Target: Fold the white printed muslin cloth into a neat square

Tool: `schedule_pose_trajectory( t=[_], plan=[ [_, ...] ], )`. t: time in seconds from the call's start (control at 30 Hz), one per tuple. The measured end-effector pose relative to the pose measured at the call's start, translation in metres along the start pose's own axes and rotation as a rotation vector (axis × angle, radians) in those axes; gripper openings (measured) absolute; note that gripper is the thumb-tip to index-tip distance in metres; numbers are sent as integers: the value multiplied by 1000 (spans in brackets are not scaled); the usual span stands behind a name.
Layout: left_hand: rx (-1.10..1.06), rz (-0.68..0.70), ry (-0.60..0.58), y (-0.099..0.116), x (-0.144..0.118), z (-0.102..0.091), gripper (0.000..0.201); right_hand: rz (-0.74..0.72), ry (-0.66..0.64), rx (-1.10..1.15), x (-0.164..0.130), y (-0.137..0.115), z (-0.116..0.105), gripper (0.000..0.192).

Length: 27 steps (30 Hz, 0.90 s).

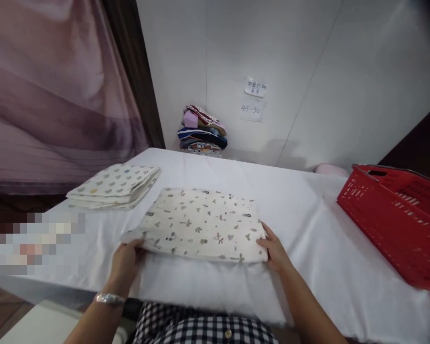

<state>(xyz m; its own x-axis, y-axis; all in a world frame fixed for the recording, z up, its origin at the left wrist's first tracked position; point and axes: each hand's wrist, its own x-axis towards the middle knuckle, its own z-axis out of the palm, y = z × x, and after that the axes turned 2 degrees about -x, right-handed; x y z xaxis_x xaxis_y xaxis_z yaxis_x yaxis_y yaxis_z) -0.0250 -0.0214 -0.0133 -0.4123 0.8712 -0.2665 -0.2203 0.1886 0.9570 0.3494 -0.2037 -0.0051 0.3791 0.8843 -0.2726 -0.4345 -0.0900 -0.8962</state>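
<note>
Left hand [126, 258] and right hand [275, 250] each grip the folded printed cloth [200, 223] (opposite near corners).

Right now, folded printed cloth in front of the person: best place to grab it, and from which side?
Probably the two short ends, from the sides. The folded printed cloth lies flat and wide on the white table, too limp for a one-point grip. The left hand and right hand already hold its near corners, thumbs on top.
</note>
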Motion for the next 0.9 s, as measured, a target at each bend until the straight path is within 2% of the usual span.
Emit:
schedule_pose_trajectory(
  t=[0.07,0.1,0.17,0.2,0.27,0.33,0.4,0.47,0.53,0.63,0.73,0.83,0.9],
  plan=[
    [125,18,54,-2,3,-13,28,4,1,-77,-7,-3,-12,89],
    [200,78,81,1,4,-16,35,14,-12,-127,-9,-5,-19,89],
    [417,357,92,12,7,-15,44,17,-23,-282,-9,-7,-34,85],
    [533,513,62,19,8,-10,44,-7,9,-393,-5,-8,-41,81],
    [737,772,-91,31,12,7,37,-125,128,-646,8,-12,-51,70],
    [873,923,-292,38,14,36,33,-290,225,-853,29,-18,-52,56],
    [990,1023,-483,40,13,73,34,-407,195,-978,55,-25,-43,45],
    [1111,1085,-645,37,10,112,36,-459,129,-1163,82,-32,-27,41],
    [1212,1099,-757,31,7,148,40,-459,54,-1436,107,-37,-11,42],
    [1325,1097,-862,19,6,186,47,-417,-16,-1678,137,-43,5,45],
    [1427,1065,-924,8,11,205,55,-386,-18,-1751,152,-49,10,40],
    [1463,1059,-951,2,16,211,54,-392,-14,-1793,155,-54,12,29],
    [1452,1094,-950,3,18,212,51,-457,-12,-1824,150,-56,15,23]
  ],
)
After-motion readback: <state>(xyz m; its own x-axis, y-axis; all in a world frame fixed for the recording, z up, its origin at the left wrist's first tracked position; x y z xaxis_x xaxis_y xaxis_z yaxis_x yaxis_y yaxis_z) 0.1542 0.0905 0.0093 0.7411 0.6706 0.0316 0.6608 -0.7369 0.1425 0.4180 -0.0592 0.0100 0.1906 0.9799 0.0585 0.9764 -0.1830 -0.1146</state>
